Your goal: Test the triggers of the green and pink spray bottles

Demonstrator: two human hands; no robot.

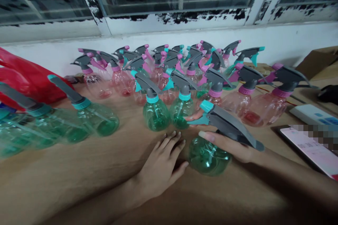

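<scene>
My right hand (pixel 232 144) is closed round the neck of a green spray bottle (pixel 210 158) with a grey and turquoise trigger head (pixel 229 123). The bottle leans a little, and whether its base touches the table cannot be made out. My left hand (pixel 163 165) lies palm down on the wooden table (pixel 105 179), fingers stretched out, just left of that bottle and holding nothing. Beyond my left fingertips stand two more green spray bottles (pixel 156 114) side by side, their turquoise nozzles turned to the left.
Several pink spray bottles (pixel 266 107) and some green ones crowd the back of the table. On the left, more green bottles (pixel 97 117) stand beside a red bag (pixel 31 74). At right are a phone (pixel 303 144), a white-and-blue box (pixel 317 116) and a cardboard box (pixel 320 63).
</scene>
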